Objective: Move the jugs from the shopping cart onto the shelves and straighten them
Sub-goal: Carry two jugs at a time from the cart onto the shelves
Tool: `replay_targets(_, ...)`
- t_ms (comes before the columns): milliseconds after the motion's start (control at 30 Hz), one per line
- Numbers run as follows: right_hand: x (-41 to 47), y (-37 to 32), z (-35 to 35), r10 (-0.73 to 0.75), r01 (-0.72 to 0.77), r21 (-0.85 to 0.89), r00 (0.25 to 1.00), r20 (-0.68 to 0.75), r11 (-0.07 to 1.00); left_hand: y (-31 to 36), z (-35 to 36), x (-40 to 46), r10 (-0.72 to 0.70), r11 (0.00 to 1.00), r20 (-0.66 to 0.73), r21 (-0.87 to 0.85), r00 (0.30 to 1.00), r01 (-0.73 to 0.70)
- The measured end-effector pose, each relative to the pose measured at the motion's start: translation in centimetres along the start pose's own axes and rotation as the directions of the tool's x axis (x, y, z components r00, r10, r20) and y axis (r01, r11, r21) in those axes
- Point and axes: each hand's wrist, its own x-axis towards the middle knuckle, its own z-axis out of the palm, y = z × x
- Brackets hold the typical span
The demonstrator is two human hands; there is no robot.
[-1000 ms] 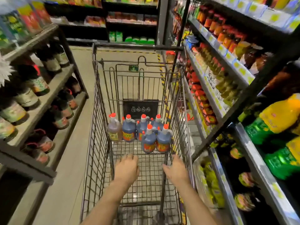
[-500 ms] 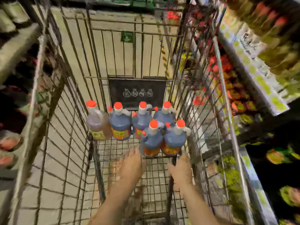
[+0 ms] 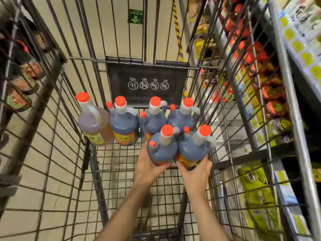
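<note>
Shop aisle: wire shopping cart (image 3: 57, 136) between stocked shelves (image 3: 286, 94).

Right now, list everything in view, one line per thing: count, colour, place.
dark jugs: five, dark liquid, red caps, standing at the cart's far end, two in front, three behind.
pale jug: one, amber liquid, red cap, far left of the back row.
shopping cart: one, dark wire, holds all the jugs.
warning plaque: one, black, on the cart's far wall.
right shelves: red and yellow-green packaged goods, blurred.
left shelves: dark bottles with red labels, blurred.
floor sign: one, green.
left hand: grips the front-left dark jug.
right hand: grips the front-right dark jug.
</note>
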Motion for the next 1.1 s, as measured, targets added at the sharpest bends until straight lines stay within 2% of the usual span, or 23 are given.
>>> replay_targets(100,0.2,-0.3,0.6,0.037,-0.037,0.026,0.999,-0.015,0.999,-0.5,-0.5,-0.2,-0.037,0.999,-0.067,-0.038,0.997,0.034)
replay_targets(267,0.0,-1.1,1.6,0.005,-0.023,0.169,0.994,0.106,0.985,-0.8,-1.9,-1.0,-0.039,0.999,-0.157,-0.019,0.987,0.036)
replay_targets(367,0.0,-0.8,2.3,-0.032,0.018,0.127,0.993,0.11,0.992,-1.1,-2.7,-0.9,-0.012,1.0,-0.17,0.005,0.985,0.013)
replay_targets(500,-0.8,-1.8,2.4,0.004,-0.015,0.072,0.987,0.158,0.997,-0.7,-3.8,-1.3,-0.016,0.999,-0.231,0.039,0.973,0.026)
replay_targets(667,-2.4,-3.7,1.4,0.02,-0.035,0.073,0.979,0.205,0.997,0.6,-5.2,-3.4,-0.051,0.998,-0.259,0.015,0.964,0.057)
replay_targets(867,-4.8,-5.9,-1.4,0.047,-0.072,0.107,0.975,0.218,0.992,4.4,-6.4,-7.1,-0.042,0.993,-0.31,0.095,0.95,0.074)
replay_targets(967,-5.7,-7.9,-4.2,0.046,-0.07,0.101,0.973,0.226,0.992,7.8,-7.4,-9.0,0.04,0.997,-0.314,0.08,0.949,-0.015)
replay_targets(1100,-7.7,-11.9,-9.1,0.003,-0.041,0.176,0.977,0.212,0.984,12.2,-9.5,-11.2,0.125,0.992,-0.349,0.055,0.929,-0.113)
